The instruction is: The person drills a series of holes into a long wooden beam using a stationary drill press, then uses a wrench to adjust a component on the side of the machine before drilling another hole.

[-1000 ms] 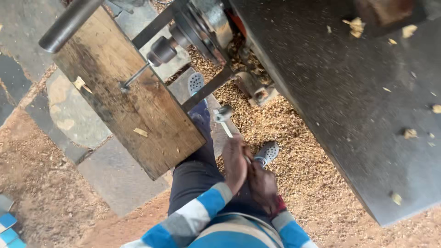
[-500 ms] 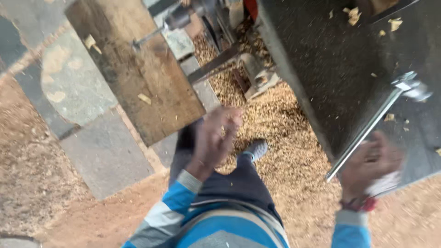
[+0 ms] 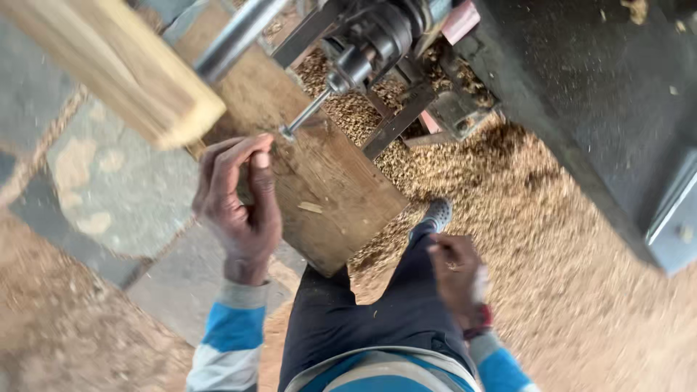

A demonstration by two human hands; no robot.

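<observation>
A: Wood is what is nearest the left hand (image 3: 243, 210): a pale timber (image 3: 116, 69) whose sawn end hangs just above the curled fingers, over the left edge of the worn board (image 3: 330, 185).

B: Is it being held?

A: That cannot be told. The fingers are bent with the thumb raised, but no contact with the timber is shown, and nothing is seen closed inside them. The hand lies against the board's left edge.

B: How would the timber be judged to handle?

A: Stiff and fairly heavy, it is thought, with rough sawn faces that should not slip. A hold under the end, with the long sides wrapped, would be favoured; the corners look splintery.

B: And the right hand (image 3: 457, 272)?

A: It is hung low by the thigh, blurred, loosely open, with nothing made out in it. Something pale at the wrist cannot be identified.

B: What is hidden?

A: Most of the timber is cut off at the top left corner, so its length is not known. The drill bit (image 3: 305, 116) is seen reaching from the chuck (image 3: 352, 65) to the board's top edge, but its tip is blurred. The machine (image 3: 602, 94) is cropped at the top and right. Shavings (image 3: 523, 210) cover the ground there; only one shoe (image 3: 438, 214) is seen.
</observation>
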